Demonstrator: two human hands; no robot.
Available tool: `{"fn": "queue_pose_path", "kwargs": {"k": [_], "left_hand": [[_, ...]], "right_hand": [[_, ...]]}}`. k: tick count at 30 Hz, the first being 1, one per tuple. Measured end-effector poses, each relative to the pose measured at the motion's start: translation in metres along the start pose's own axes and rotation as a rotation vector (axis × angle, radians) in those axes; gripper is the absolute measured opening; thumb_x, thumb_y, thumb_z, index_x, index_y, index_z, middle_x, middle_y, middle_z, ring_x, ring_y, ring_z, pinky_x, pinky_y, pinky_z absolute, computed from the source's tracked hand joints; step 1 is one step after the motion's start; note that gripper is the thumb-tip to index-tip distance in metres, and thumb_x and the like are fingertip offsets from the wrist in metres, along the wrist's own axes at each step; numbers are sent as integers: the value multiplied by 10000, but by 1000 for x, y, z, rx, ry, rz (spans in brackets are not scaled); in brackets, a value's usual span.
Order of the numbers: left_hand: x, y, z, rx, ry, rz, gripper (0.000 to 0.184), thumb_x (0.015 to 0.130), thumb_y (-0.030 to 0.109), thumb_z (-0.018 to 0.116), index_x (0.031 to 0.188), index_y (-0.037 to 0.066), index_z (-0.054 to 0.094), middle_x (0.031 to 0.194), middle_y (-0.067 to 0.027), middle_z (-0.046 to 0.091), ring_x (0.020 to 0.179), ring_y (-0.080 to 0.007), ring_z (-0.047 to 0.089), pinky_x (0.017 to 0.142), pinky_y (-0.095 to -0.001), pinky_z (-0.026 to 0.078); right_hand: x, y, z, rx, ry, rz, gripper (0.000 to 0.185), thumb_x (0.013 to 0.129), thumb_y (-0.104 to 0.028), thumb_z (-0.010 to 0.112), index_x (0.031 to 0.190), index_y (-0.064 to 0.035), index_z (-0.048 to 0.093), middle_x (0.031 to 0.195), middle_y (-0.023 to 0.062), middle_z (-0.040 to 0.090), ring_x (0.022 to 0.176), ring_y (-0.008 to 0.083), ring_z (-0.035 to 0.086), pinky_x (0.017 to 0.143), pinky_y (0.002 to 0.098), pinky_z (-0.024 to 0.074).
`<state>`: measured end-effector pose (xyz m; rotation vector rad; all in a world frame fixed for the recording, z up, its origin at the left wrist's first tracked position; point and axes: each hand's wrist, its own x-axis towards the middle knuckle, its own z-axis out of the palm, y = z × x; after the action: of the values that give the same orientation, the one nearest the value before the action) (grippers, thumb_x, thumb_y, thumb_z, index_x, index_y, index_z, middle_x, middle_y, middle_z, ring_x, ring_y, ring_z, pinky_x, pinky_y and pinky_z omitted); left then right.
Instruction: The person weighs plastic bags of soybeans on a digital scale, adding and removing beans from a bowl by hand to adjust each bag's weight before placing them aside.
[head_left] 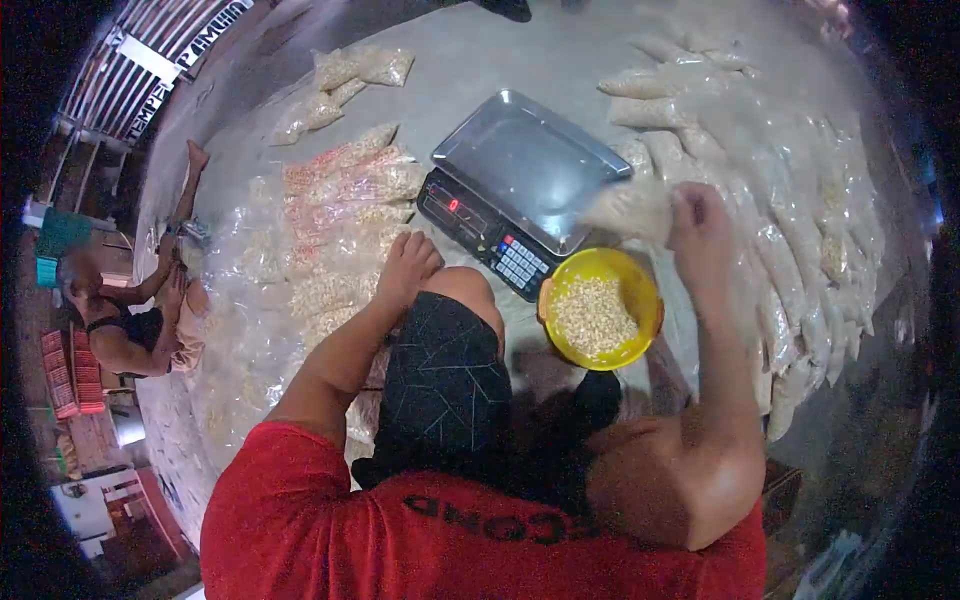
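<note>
A: Where's our bag (628, 210)?

B: Right hand (697, 218) has it, fingers clamped on one end, motion-blurred. Bag lies left of them, overlapping the pan's (530, 160) right corner in our view, long axis roughly side to side. Can't tell if it touches.

A: Our left?

B: Left hand (410, 262) is farther, by our knee (465, 292). Can't tell if fingers are together. Bowl (650, 325) sits at the scale's (520, 265) near corner.

Scale pan (530, 165) glossy metal (mirror-like); bowl (646, 290) smooth yellow plastic.
</note>
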<state>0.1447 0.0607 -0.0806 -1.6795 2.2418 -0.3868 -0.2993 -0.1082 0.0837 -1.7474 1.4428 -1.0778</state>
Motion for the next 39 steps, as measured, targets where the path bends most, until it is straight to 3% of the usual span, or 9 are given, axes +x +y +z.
{"fn": "queue_pose_path", "kwargs": {"k": [4, 8, 17, 21, 25, 31, 34, 36, 39], "left_hand": [[-28, -17, -19, -169, -22, 5, 388, 948, 387, 572, 1213, 119, 663, 1337, -122, 564, 1437, -321, 386, 1252, -526, 202], [-30, -15, -23, -140, -72, 12, 460, 976, 414, 547, 1280, 82, 646, 1411, -137, 540, 1455, -329, 372, 1265, -515, 184], [-41, -9, -21, -166, 51, 72, 483, 972, 340, 565, 1362, 58, 607, 1500, -168, 525, 1478, -353, 388, 1276, -513, 171], [-46, 11, -74, -643, 65, -293, 391, 936, 213, 621, 1287, 45, 651, 1355, -221, 629, 1271, -397, 584, 1123, -496, 410], [-28, 31, -132, -1024, 100, -802, 306, 928, 193, 657, 1188, 36, 699, 1153, -225, 705, 1052, -417, 680, 915, -479, 537], [58, 129, -200, -1070, 221, 78, 338, 944, 372, 714, 1099, 74, 735, 1044, -138, 738, 926, -353, 716, 847, -465, 564], [94, 161, -205, -1057, 166, 113, 343, 940, 360, 713, 1112, 63, 715, 1042, -149, 725, 961, -370, 708, 838, -470, 568], [114, 174, -204, -1093, 389, -257, 405, 907, 337, 739, 1176, 47, 658, 1076, -179, 682, 986, -394, 679, 848, -487, 552], [127, 168, -196, -992, 393, -282, 404, 892, 268, 734, 1195, 30, 613, 1075, -213, 638, 998, -432, 632, 872, -503, 522]], "right_hand": [[-25, 34, 90, 172, -34, 103, 236, 1029, -226, 633, 1200, -63, 625, 971, 107, 688, 786, 209, 667, 708, 356, 555], [-55, 58, 114, 269, -124, 120, 331, 986, -244, 698, 1232, -39, 614, 1052, 137, 686, 990, 259, 665, 910, 385, 530], [-143, 95, 46, -87, -190, -232, 363, 944, -222, 742, 1223, -13, 641, 1158, 186, 696, 1077, 377, 679, 936, 430, 536], [-146, 89, 38, -126, -499, -106, 371, 929, -263, 741, 1208, -27, 675, 1169, 210, 700, 1090, 416, 667, 951, 437, 534], [-138, 77, 44, -129, -413, -114, 396, 937, -310, 725, 1216, -32, 686, 1159, 230, 703, 1100, 418, 670, 944, 461, 535], [-132, 76, 35, -424, -672, 43, 421, 925, -324, 710, 1219, -23, 678, 1184, 265, 692, 1087, 427, 676, 937, 509, 543], [-128, 87, 43, -385, -534, 9, 430, 909, -294, 729, 1251, -42, 664, 1171, 259, 689, 1073, 424, 679, 937, 502, 550], [-126, 96, 49, -461, -697, -93, 475, 893, -281, 748, 1310, -86, 633, 1172, 223, 666, 1091, 416, 666, 914, 497, 562], [-132, 101, 70, -704, -820, -83, 517, 866, -275, 758, 1337, -124, 609, 1184, 192, 623, 1123, 402, 639, 896, 501, 564]]}}
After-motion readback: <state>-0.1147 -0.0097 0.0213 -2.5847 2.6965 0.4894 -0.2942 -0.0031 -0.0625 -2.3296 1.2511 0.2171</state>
